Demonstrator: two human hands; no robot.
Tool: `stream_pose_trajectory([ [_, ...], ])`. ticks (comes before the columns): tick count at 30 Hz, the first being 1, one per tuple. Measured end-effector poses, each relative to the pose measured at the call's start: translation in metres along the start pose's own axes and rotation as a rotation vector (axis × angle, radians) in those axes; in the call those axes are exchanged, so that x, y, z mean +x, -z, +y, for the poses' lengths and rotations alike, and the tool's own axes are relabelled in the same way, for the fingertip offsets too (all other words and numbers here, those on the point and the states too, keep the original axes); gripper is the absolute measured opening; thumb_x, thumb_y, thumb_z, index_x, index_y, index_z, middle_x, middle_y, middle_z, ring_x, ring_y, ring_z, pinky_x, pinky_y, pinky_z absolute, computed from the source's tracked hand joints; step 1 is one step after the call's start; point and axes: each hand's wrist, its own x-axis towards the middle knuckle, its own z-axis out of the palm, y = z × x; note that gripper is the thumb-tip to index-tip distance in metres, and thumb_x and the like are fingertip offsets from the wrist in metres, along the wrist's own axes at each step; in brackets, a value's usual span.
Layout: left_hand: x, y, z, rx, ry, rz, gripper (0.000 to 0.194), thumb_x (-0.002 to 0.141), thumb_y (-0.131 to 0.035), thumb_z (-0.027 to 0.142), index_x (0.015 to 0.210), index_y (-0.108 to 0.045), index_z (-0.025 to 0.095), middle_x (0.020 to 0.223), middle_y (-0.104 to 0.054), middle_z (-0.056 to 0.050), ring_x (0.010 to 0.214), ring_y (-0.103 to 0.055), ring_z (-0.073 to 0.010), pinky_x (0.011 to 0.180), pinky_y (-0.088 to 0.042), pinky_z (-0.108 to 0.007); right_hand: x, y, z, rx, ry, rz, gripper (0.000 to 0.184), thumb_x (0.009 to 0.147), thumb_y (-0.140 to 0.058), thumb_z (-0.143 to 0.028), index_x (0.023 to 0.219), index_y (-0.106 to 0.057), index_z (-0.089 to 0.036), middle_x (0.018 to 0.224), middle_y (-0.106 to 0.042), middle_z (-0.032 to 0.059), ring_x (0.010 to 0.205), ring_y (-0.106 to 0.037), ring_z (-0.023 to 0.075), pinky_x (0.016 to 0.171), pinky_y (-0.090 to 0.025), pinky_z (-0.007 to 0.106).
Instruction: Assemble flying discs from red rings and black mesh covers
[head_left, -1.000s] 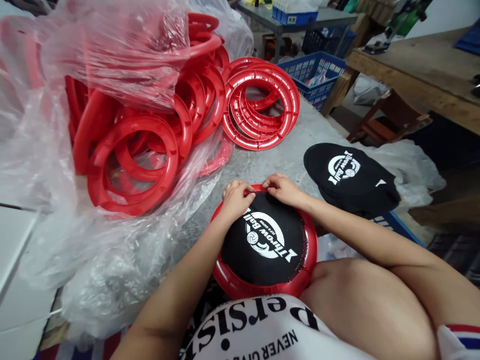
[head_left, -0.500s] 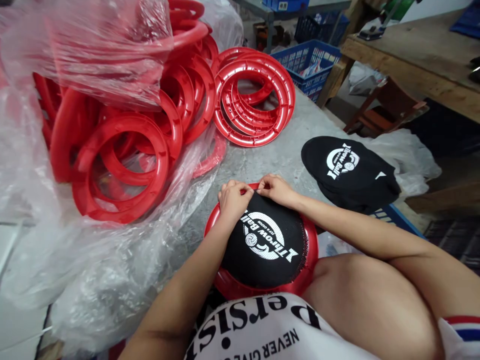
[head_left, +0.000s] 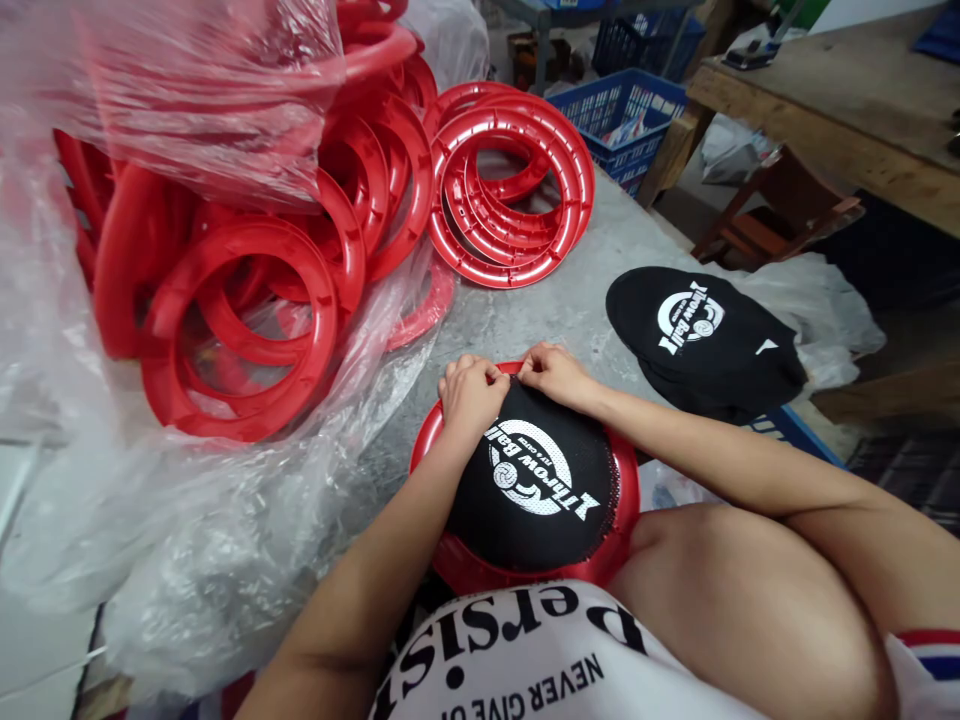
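A black fabric disc [head_left: 540, 540] with white "Throw Ball" print lies inside a red plastic ring [head_left: 627, 490], close against my body. At the far rim, my left hand [head_left: 474, 390] pinches the edge of the fabric, fingers bent over the ring. Just to its right, my right hand [head_left: 553, 374] is also closed on the fabric edge, thumb and forefinger together. The two pinches are almost touching. Small holes or stitches show along the disc's right edge. The exact grip under the fingertips is hidden.
Several loose red rings [head_left: 244, 425] lie at the left, partly under clear plastic film [head_left: 225, 110]. More rings are stacked [head_left: 512, 270] beyond my hands. Black printed fabric pieces [head_left: 705, 350] rest at the right. A blue crate [head_left: 622, 150] and a wooden table [head_left: 817, 130] stand behind.
Both hands stay pinched at the ring's far rim, with only a tiny shift of the fingers. The whole view has moved slightly.
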Motion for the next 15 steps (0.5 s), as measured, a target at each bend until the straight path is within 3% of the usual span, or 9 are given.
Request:
stream_pose_trajectory([
  [5, -0.001, 0.003, 0.002, -0.002, 0.021, -0.017, 0.013, 0.087, -0.060, 0.032, 0.079, -0.066, 0.024, 0.112, -0.068, -0.006, 0.115, -0.055, -0.0285, 0.102, -0.040, -0.044, -0.001, 0.000, -0.004, -0.044, -0.023, -0.008, 0.011, 0.081, -0.060, -0.020, 0.070, -0.062, -0.020, 0.098, -0.070, 0.0045, 0.096, -0.061, 0.0204, 0.095, -0.045, 0.034],
  [8, 0.001, 0.001, -0.003, -0.068, 0.007, 0.000, 0.011, 0.087, -0.057, 0.028, 0.088, -0.067, 0.024, 0.114, -0.069, -0.006, 0.117, -0.055, -0.0281, 0.104, -0.039, -0.045, 0.001, 0.001, 0.000, -0.082, 0.011, -0.018, 0.004, 0.083, -0.062, -0.021, 0.080, -0.064, -0.021, 0.101, -0.069, 0.0059, 0.099, -0.061, 0.0220, 0.097, -0.044, 0.036],
  [11, 0.010, -0.002, -0.015, -0.232, -0.001, 0.012, 0.024, 0.084, -0.050, 0.016, 0.098, -0.067, 0.024, 0.113, -0.071, -0.004, 0.114, -0.059, -0.0245, 0.105, -0.042, -0.043, 0.005, 0.005, 0.007, -0.103, 0.115, -0.066, 0.010, 0.085, -0.065, -0.022, 0.094, -0.064, -0.021, 0.107, -0.069, 0.0073, 0.102, -0.060, 0.0230, 0.097, -0.044, 0.037],
  [15, 0.028, 0.002, -0.030, -0.437, -0.082, -0.062, 0.039, 0.075, -0.041, 0.004, 0.100, -0.066, 0.020, 0.106, -0.072, -0.003, 0.103, -0.065, -0.0181, 0.101, -0.049, -0.036, 0.012, 0.012, 0.014, -0.116, 0.213, -0.093, 0.011, 0.086, -0.065, -0.022, 0.097, -0.062, -0.020, 0.105, -0.069, 0.0073, 0.101, -0.059, 0.0229, 0.098, -0.042, 0.040],
])
